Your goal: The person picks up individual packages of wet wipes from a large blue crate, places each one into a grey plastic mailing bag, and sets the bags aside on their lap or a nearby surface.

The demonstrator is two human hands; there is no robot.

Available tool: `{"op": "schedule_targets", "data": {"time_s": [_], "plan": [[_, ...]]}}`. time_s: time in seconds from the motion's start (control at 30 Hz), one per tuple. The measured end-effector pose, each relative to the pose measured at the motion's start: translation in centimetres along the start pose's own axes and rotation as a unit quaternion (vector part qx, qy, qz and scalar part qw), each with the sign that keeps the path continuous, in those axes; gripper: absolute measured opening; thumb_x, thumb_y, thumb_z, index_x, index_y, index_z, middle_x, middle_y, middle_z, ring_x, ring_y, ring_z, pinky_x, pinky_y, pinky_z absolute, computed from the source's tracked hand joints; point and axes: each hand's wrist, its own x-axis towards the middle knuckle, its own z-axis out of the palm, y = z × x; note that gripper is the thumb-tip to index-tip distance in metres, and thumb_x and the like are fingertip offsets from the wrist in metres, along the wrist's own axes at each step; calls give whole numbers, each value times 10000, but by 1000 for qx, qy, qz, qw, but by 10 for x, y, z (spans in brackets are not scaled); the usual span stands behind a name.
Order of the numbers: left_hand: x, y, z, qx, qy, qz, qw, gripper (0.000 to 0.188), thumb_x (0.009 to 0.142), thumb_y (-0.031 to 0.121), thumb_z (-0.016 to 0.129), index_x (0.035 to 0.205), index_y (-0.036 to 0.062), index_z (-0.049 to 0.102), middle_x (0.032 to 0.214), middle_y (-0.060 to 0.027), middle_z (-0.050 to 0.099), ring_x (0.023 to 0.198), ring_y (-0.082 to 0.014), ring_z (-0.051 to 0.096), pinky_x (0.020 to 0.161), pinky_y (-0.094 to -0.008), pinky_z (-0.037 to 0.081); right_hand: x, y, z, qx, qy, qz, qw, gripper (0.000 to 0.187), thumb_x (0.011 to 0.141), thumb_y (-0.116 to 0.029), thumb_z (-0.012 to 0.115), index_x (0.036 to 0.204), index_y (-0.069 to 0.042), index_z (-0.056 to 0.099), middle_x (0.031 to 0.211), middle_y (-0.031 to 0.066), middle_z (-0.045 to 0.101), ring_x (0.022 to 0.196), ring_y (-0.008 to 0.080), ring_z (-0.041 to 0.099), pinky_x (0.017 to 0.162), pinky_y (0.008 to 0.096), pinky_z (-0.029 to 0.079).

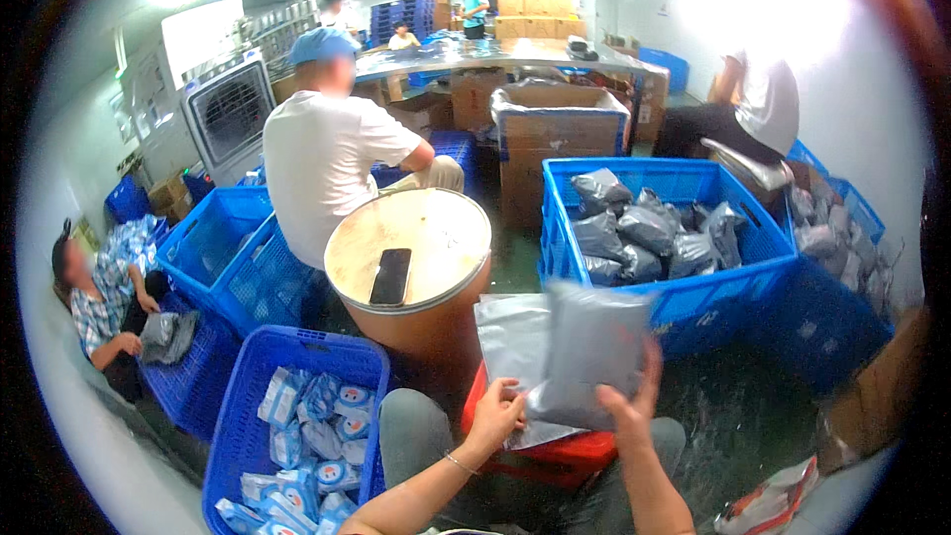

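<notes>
A grey plastic mailing bag, filled and slightly blurred, stands tilted up in front of me. My right hand grips its lower right side, thumb in front and fingers along the edge. Close to the bag's lower left corner, my left hand has its fingers pinched on grey plastic. Behind and left of the held bag lies a flat, lighter grey mailing bag, partly covered. Beneath both bags, a red stool or crate shows between my knees.
To the left, a blue basket holds several white-and-blue packets. A brown drum carries a black phone. Ahead right, a large blue crate contains filled grey bags. Co-workers sit at left, ahead and right.
</notes>
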Motion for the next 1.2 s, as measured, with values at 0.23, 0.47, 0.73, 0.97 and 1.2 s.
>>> {"op": "schedule_targets", "data": {"time_s": [0.23,0.47,0.73,0.97,1.2], "plan": [[-38,16,-21,359,-79,201,908,278,892,179,646,1108,12,588,1086,-177,567,959,-357,605,828,-424,507,158,-72,-110,-489,232,-380,750,847,853,-436,668,1548,-208,241,1549,135,301,1398,352,332,1125,504,328],[-87,39,-69,265,-11,357,895,280,821,161,685,1063,34,623,1060,-157,663,971,-370,638,848,-448,513,193,-62,-149,-685,64,-328,648,753,940,-462,596,1553,-206,241,1545,159,331,1407,352,342,1140,522,319],[-273,-104,-410,426,344,-287,786,570,727,393,778,1108,-7,636,1114,-255,645,1015,-375,639,851,-434,524,-75,16,28,-294,-181,94,934,651,922,-91,628,1495,-28,325,1436,157,466,1252,296,512,1059,407,388],[-331,-195,-378,476,-365,-320,733,1207,527,236,917,1539,197,262,1563,-176,306,1385,-341,391,1097,-472,376,-75,6,15,-287,-157,131,936,528,975,-95,573,1456,-20,368,1357,144,517,1118,233,581,970,350,465],[-358,-117,-332,472,-297,-128,820,916,579,323,838,1379,91,456,1276,-171,584,1207,-365,545,1034,-502,400,-84,5,54,-120,-189,173,959,663,865,-9,667,1452,-43,360,1302,127,544,1007,183,639,893,309,514]]}}
